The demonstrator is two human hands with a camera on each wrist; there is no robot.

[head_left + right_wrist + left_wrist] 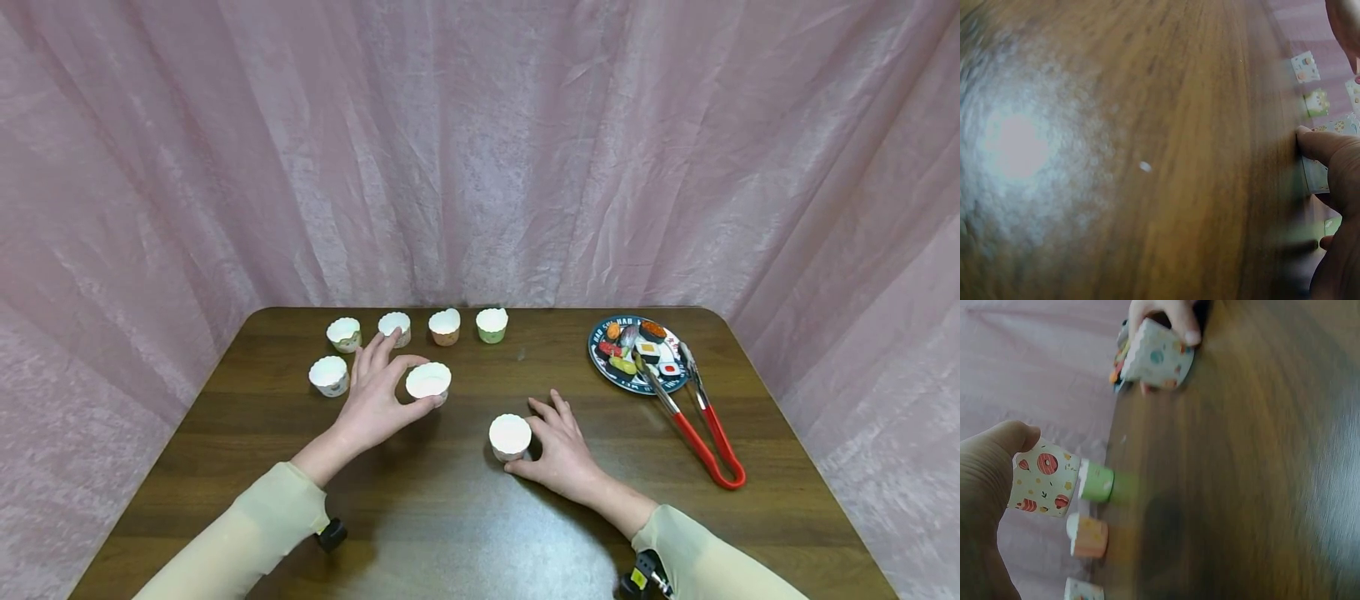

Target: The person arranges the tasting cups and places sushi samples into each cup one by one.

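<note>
Pale sleeves (232, 533): nearest, at 7 and 5 o'clock; small black device (331, 534) at each cuff.
Clock used: centre at the middle of the wood-grain table (450, 517), 12 toward the pink curtain (480, 167).
Left hand (375, 406): at 10; thumb and fingers parted one cup's breadth, pinching the doughnut-print cup (428, 382) by its sides.
Doughnut-print cup: at 11, mouth upward, clear of the tabletop.
Right hand (562, 458): at 3, just off centre; thumb and forefinger curved about the blue-dot cup (1157, 359), the other fingers loose.
Blue-dot cup: near centre, mouth upward; cannot tell whether its base touches wood.
Five other cups (445, 328): upright; four in a row from 10 to 12, one nearer at 10.
Plate (600, 367): dark blue, at 1 to 2, bearing sushi-like pieces (622, 365).
Tongs (723, 454): red-handled, at 2 to 3, one tip over the plate.
</note>
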